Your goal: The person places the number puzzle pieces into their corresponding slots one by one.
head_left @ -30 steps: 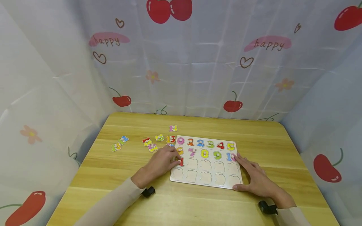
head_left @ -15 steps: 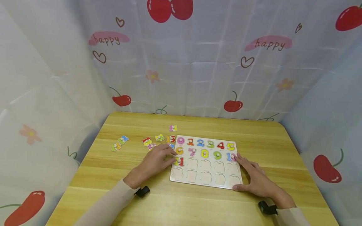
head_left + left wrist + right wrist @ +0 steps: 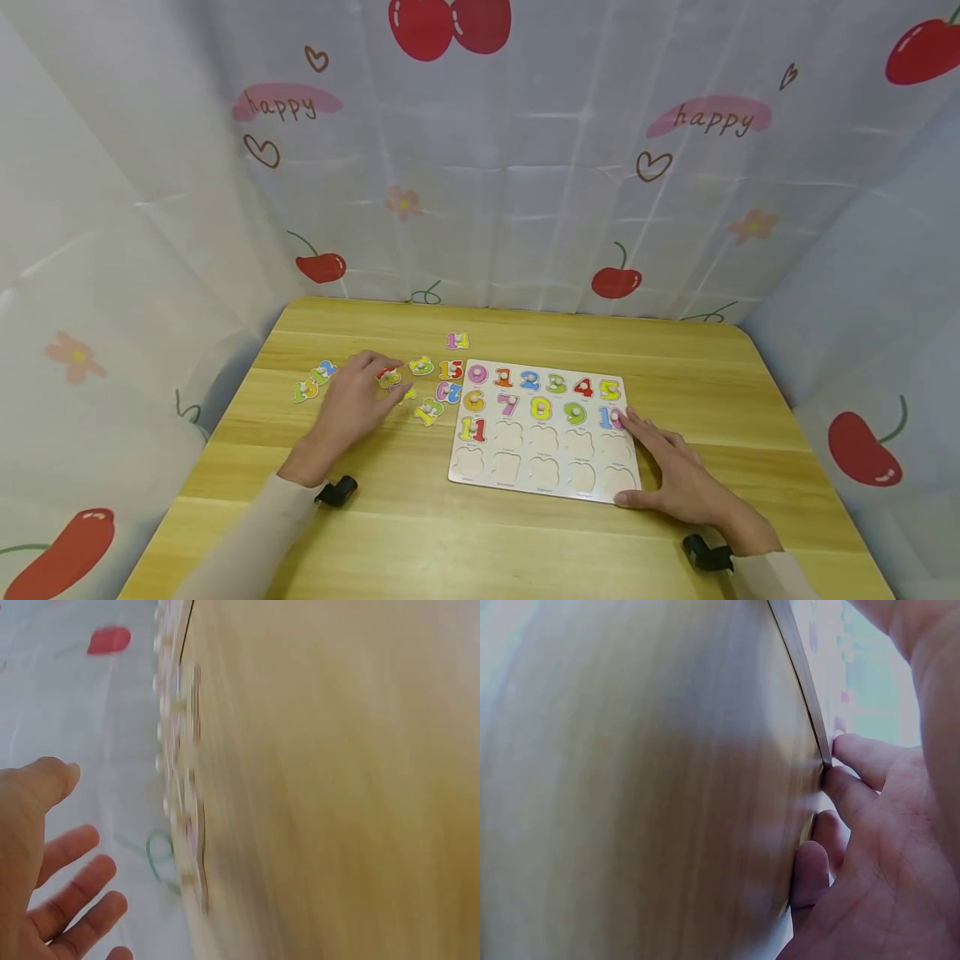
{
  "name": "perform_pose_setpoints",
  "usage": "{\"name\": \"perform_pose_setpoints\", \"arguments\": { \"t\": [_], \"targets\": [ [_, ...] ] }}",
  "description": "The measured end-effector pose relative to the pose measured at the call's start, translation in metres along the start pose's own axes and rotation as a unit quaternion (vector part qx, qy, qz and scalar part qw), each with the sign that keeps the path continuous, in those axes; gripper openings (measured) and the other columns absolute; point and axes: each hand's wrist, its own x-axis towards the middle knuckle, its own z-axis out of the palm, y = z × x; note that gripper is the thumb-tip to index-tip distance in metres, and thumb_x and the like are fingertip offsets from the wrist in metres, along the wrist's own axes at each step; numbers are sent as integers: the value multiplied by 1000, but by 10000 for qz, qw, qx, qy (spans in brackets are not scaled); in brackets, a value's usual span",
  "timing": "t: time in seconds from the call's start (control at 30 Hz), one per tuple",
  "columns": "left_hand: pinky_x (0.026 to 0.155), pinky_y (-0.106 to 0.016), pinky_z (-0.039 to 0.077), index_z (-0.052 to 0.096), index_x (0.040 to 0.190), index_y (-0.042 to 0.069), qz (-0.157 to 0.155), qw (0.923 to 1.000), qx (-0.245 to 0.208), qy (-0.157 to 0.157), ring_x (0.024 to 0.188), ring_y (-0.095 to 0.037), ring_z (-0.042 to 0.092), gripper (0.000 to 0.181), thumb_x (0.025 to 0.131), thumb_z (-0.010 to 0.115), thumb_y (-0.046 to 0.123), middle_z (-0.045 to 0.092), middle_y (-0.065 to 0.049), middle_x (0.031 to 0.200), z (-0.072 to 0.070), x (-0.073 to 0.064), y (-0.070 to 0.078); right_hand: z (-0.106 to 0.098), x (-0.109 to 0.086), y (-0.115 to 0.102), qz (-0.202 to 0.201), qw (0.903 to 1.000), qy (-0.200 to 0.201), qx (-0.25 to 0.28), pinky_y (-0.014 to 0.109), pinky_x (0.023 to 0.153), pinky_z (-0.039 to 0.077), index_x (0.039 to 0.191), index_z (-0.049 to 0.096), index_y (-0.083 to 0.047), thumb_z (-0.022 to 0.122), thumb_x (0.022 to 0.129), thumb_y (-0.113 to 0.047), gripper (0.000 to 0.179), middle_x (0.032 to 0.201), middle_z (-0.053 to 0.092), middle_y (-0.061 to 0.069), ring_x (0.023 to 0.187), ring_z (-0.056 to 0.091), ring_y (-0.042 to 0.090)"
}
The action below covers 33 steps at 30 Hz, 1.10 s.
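Observation:
My left hand [image 3: 352, 404] hovers over several loose number puzzle pieces with thumb and fingers spread, holding nothing. A red piece [image 3: 388, 378] lies right by its fingers, partly hidden. In the left wrist view, the fingers [image 3: 86, 877] stand apart from the pieces. The white wooden number board [image 3: 489, 454] has its top two rows filled, plus the 11 piece [image 3: 472, 430] at the left of the third row. At the board's right edge rests my right hand [image 3: 675, 475], fingertips by the 10 piece [image 3: 611, 417] and thumb at the near corner. In the right wrist view its fingers [image 3: 851, 799] touch the edge.
Left of the board lie a 15 piece [image 3: 451, 370], a blue-and-pink piece [image 3: 448, 392] and a yellow-green piece [image 3: 429, 411]. A 14 piece [image 3: 457, 341] sits farther back. Two pieces, one a blue-and-green 12 [image 3: 323, 372], lie far left. A printed curtain [image 3: 480, 183] encloses the table.
My left hand has let go of the 11 piece, now lying in the board, and moved left over the loose pieces. My right hand has stayed at the board's edge.

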Motion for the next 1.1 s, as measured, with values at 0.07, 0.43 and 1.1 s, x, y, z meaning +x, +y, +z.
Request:
{"name": "perform_pose_setpoints", "arguments": {
  "t": [0.07, 0.43, 1.1],
  "targets": [
    [102, -64, 56, 84, 136, 11, -195, 9998, 39, 88, 125, -42, 75, 43, 101, 93, 35, 80, -16, 130, -7, 1, -12, 0, 0, 0, 7, 10000, 6, -15, 88, 114, 36, 186, 31, -27, 99, 86, -65, 126, 194, 30, 15, 158, 42, 63],
    [106, -77, 46, 76, 149, 8, -1144, 9930, 200, -199, 137, -52, 65, 58, 102, 93, 37, 68, -29, 149, -42, -3, -75, -1, -3, -1, 18, 10000, 23, 47, 88, 112, 37, 186, 32, -26, 99, 87, -64, 125, 193, 30, 16, 157, 42, 62],
    [99, -71, 58, 88, 119, 4, -1392, 9892, 428, -142, 115, -52, 75, 22, 109, 84, 23, 82, -27, 123, -52, -8, -112, -1, -2, -2, 35, 9999, 17, 124, 88, 113, 36, 186, 31, -24, 99, 86, -66, 128, 194, 30, 16, 159, 40, 59]
  ]
}}
